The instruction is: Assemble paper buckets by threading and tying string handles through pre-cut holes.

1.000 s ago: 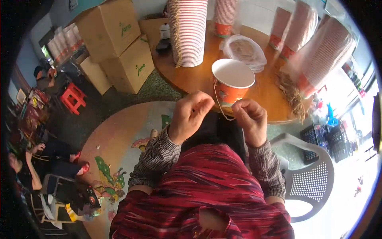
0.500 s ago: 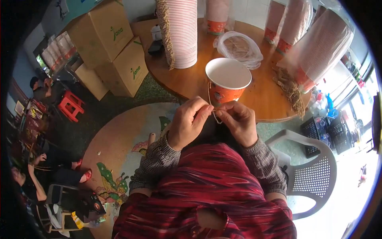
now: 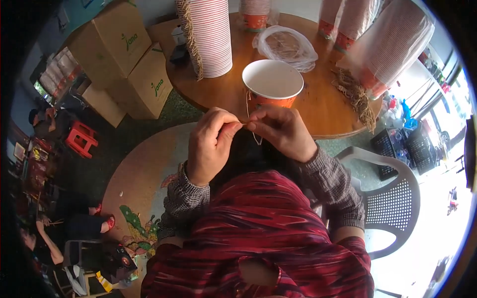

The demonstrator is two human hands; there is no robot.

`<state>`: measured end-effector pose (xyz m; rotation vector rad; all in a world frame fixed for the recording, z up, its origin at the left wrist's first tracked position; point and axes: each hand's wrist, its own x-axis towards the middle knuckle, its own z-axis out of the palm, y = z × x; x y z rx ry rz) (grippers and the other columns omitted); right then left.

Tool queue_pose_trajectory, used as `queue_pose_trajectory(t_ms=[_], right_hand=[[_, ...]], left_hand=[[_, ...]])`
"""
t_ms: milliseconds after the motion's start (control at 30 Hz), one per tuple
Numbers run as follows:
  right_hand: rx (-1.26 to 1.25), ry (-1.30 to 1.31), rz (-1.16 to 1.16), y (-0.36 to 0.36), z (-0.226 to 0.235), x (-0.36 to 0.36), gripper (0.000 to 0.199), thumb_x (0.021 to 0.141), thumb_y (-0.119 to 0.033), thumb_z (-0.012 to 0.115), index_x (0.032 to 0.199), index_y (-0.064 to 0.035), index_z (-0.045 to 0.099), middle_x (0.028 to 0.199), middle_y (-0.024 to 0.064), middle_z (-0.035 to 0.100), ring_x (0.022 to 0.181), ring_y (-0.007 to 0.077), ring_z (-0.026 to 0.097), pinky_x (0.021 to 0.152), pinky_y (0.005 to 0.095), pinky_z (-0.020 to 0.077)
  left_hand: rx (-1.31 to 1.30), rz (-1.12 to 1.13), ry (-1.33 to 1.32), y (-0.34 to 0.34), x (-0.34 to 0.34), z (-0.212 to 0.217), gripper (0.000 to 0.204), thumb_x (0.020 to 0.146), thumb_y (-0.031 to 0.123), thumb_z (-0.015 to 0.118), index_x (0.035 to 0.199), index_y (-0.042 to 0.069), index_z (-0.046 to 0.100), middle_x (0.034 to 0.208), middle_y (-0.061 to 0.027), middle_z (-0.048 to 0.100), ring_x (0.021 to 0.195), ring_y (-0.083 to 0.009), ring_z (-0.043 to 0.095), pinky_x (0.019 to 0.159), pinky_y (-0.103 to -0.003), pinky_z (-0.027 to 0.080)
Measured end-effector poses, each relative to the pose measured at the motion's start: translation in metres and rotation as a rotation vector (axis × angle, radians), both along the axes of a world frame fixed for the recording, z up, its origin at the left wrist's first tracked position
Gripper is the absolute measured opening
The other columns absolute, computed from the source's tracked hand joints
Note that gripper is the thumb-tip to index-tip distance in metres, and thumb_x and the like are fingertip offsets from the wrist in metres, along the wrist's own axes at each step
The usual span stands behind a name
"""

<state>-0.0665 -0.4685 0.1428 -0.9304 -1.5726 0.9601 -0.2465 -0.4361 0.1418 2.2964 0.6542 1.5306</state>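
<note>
A paper bucket (image 3: 273, 79), orange outside and white inside, stands upright near the front edge of the round wooden table. A thin pale cord (image 3: 247, 99) hangs from the left of its rim down to my fingers. My left hand (image 3: 209, 144) pinches the cord between thumb and forefinger just in front of the bucket. Meeting it fingertip to fingertip, my right hand (image 3: 283, 130) pinches the cord too and covers part of the bucket's front. A small loop of cord dangles below the fingertips; the exact crossing of the strands is hidden.
A tall stack of paper buckets (image 3: 211, 42), with cords down its side, stands left on the table (image 3: 323, 114). Behind lies a clear plastic bag (image 3: 288, 47). Bagged bucket stacks (image 3: 390, 47) and a cord bundle (image 3: 355, 97) are right, a grey chair (image 3: 392, 198) below. Other people sit left.
The whole view has shifted, so the table and bucket sit further up and left. My hands have moved slightly left relative to the bucket, and the right one has turned across its front.
</note>
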Motion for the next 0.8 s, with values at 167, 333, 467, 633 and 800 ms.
queue_pose_trajectory(t_ms=[167,333,467,633,800], right_hand=[[0.059,-0.185,0.222,0.047,0.023,-0.006,0.01,0.086,-0.009,0.064,0.091,-0.0012,0.063,0.079,-0.001,0.062,0.074,0.0038,0.055,0.064,0.0201,0.0448],[0.334,-0.307,0.389,0.127,0.056,-0.036,0.009,0.083,-0.003,0.059,0.091,-0.0038,0.065,0.08,-0.0008,0.063,0.074,0.0058,0.057,0.066,0.0218,0.0472],[0.194,-0.122,-0.118,0.234,0.073,0.016,0.012,0.085,-0.006,0.06,0.095,-0.001,0.064,0.079,0.0056,0.065,0.063,0.0108,0.061,0.06,0.0253,0.0539],[0.094,-0.023,-0.403,0.239,0.024,0.114,0.015,0.083,-0.013,0.061,0.087,0.0009,0.064,0.073,0.0073,0.064,0.062,0.0139,0.063,0.053,0.0277,0.0523],[-0.062,0.137,-0.541,0.203,-0.027,0.162,0.014,0.085,-0.012,0.06,0.091,0.0009,0.061,0.08,0.0069,0.064,0.07,0.0155,0.063,0.062,0.0295,0.0543]], left_hand=[[0.037,0.144,-0.033,0.008,-0.014,-0.001,0.008,0.082,0.001,0.062,0.085,0.001,0.055,0.079,-0.0109,0.057,0.072,-0.0271,0.057,0.065,-0.033,0.046],[0.111,0.387,-0.33,0.023,-0.021,0.001,0.011,0.082,-0.003,0.061,0.093,0.0,0.057,0.085,-0.0063,0.058,0.077,-0.0156,0.055,0.072,-0.027,0.045],[0.046,0.179,-0.285,0.011,-0.005,0.001,0.017,0.082,-0.003,0.061,0.097,0.0,0.057,0.093,-0.009,0.059,0.081,-0.015,0.056,0.073,-0.027,0.046],[-0.004,-0.069,-0.053,0.011,0.048,-0.029,0.02,0.077,-0.001,0.066,0.095,0.002,0.058,0.096,-0.0131,0.061,0.089,-0.028,0.06,0.077,-0.036,0.048],[0.251,0.12,0.187,0.038,0.122,-0.025,0.033,0.08,0.013,0.064,0.111,0.004,0.056,0.096,-0.0115,0.061,0.091,-0.0285,0.059,0.094,-0.042,0.036]])
